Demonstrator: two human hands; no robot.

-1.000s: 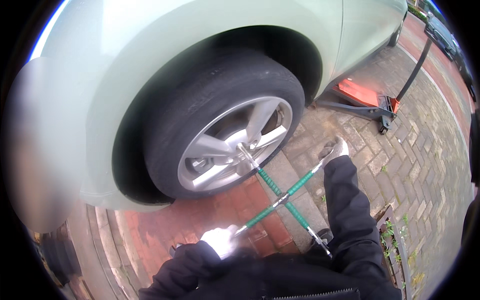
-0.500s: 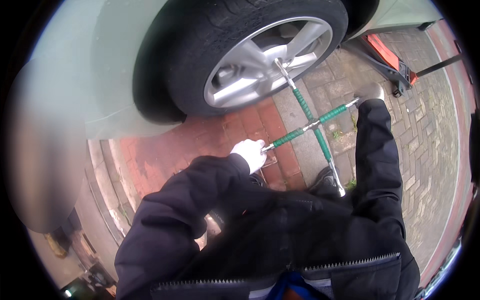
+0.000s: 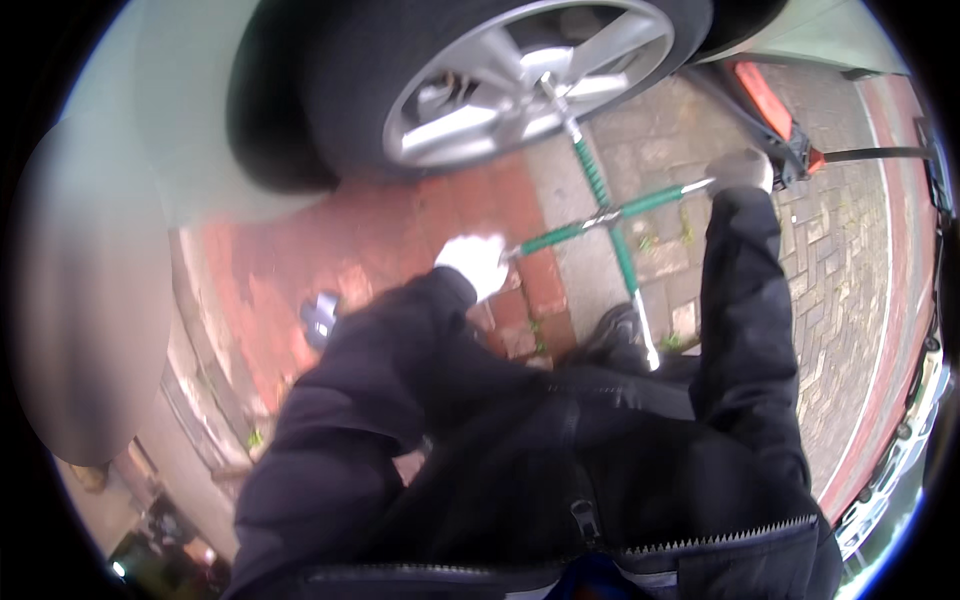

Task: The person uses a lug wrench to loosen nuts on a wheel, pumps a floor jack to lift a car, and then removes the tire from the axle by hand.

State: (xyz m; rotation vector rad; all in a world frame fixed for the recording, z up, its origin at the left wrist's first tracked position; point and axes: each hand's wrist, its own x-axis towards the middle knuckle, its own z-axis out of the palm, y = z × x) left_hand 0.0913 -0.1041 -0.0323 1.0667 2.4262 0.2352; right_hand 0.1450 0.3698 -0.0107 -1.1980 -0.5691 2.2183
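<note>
A four-way lug wrench (image 3: 648, 203) with green-wrapped arms and bare metal ends stretches in front of me. Its far end meets the middle of the car wheel's silver alloy rim (image 3: 483, 55), while the opposite end points back toward my body. My left hand (image 3: 474, 265), in a white glove, is closed round the tip of the left arm. At the right arm's tip, my right hand (image 3: 742, 170) grips in a greyish glove; its fingers are blurred. The black tyre (image 3: 345, 100) surrounds the rim.
A red and black floor jack (image 3: 768, 105) stands right of the wheel, its dark handle reaching rightward. The pale car body (image 3: 190, 130) rises at the left. A small dark and silver object (image 3: 320, 318) lies on the red bricks by my left arm. Parked vehicles (image 3: 905, 440) line the far right.
The view has shifted, so wheel and wrench sit higher and further left. Both hands keep their hold on the wrench. The small dark object beside my left arm has come into sight.
</note>
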